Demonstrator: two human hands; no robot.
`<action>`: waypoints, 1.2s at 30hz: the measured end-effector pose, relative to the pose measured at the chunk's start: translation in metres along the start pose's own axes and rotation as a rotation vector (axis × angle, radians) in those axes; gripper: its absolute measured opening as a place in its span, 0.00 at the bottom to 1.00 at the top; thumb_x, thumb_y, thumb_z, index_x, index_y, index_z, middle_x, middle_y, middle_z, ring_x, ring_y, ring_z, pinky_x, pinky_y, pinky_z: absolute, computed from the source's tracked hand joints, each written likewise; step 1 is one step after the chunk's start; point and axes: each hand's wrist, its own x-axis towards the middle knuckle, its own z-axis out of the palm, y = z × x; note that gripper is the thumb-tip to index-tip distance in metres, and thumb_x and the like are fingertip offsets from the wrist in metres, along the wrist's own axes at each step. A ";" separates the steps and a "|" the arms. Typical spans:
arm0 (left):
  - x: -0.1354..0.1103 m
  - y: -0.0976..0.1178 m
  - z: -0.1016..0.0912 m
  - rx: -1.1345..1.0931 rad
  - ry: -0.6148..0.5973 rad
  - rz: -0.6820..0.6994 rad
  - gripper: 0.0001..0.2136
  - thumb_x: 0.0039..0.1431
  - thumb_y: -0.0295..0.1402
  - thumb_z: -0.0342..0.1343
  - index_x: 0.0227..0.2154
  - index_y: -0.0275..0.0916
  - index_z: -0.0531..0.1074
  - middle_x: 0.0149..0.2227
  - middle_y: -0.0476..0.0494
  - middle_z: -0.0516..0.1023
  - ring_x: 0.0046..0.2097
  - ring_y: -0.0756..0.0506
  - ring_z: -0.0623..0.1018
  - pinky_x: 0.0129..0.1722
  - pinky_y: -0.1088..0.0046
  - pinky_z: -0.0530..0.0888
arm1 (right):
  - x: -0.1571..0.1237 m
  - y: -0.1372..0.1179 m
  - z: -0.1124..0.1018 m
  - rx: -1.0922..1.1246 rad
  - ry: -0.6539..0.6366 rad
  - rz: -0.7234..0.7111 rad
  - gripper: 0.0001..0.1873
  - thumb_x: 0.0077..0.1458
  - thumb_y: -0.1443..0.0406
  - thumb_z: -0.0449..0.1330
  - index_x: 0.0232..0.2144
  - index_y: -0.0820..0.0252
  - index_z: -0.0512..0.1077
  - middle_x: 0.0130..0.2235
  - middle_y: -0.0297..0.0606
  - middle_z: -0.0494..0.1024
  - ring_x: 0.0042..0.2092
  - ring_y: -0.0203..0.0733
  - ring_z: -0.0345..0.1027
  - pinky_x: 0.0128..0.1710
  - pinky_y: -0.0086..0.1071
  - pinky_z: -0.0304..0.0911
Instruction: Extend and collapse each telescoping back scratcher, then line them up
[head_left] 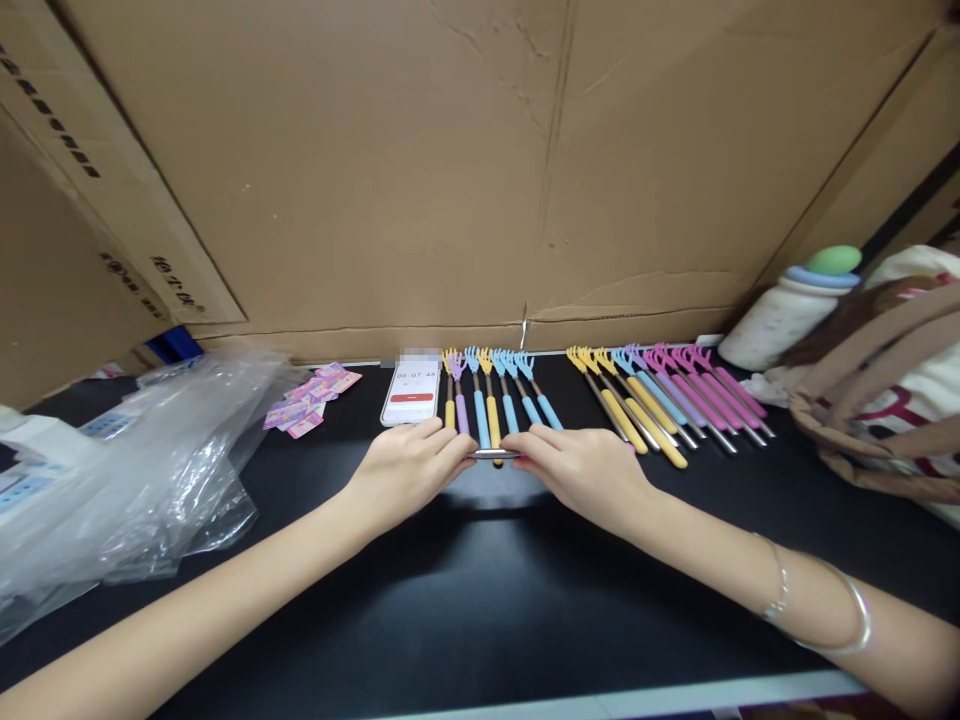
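My left hand [409, 462] and my right hand [581, 470] are closed on the two sides of a back scratcher [493, 454]. Only its short silver shaft shows, level between my fingertips; both its ends are hidden in my hands. Just behind lies a row of back scratchers [480, 400] with yellow, purple and blue claw heads and handles, partly covered by my hands. To the right of my right hand, a second group of back scratchers [675, 400] lies side by side in yellow, blue, purple and pink, silver rods showing beside the handles.
A phone [411, 390] showing a timer lies behind my left hand. Pink and purple cards [311, 400] and clear plastic bags [150, 470] are on the left. A white bottle [784, 315] and a bag [885, 390] stand right. Cardboard [420, 180] walls the black table [480, 620].
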 end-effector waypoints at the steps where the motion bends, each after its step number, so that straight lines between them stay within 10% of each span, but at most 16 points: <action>1: 0.000 0.000 0.000 0.003 -0.001 0.000 0.12 0.66 0.33 0.43 0.29 0.39 0.67 0.23 0.51 0.70 0.27 0.50 0.71 0.25 0.73 0.61 | 0.000 0.000 0.000 0.010 -0.003 0.005 0.16 0.65 0.59 0.45 0.38 0.56 0.71 0.28 0.30 0.75 0.23 0.29 0.65 0.21 0.30 0.40; 15: -0.006 0.006 -0.018 0.050 -0.029 0.026 0.09 0.64 0.34 0.46 0.28 0.40 0.67 0.21 0.52 0.69 0.27 0.49 0.70 0.26 0.71 0.58 | -0.006 0.000 -0.012 -0.082 -0.020 -0.074 0.18 0.64 0.59 0.45 0.27 0.58 0.69 0.21 0.30 0.69 0.22 0.30 0.61 0.22 0.30 0.39; 27: -0.040 -0.069 -0.020 0.361 0.050 0.106 0.09 0.62 0.35 0.51 0.27 0.41 0.71 0.22 0.51 0.71 0.30 0.49 0.72 0.28 0.73 0.61 | -0.032 0.094 -0.018 -0.379 0.027 -0.098 0.20 0.64 0.57 0.45 0.27 0.58 0.70 0.21 0.30 0.69 0.24 0.30 0.61 0.23 0.29 0.40; 36: -0.048 -0.081 -0.024 0.303 -0.006 0.067 0.09 0.62 0.34 0.51 0.26 0.43 0.71 0.24 0.52 0.75 0.30 0.50 0.74 0.27 0.74 0.61 | -0.056 0.131 -0.017 -0.379 -0.059 -0.106 0.20 0.63 0.56 0.46 0.28 0.57 0.72 0.23 0.33 0.71 0.26 0.32 0.62 0.25 0.29 0.47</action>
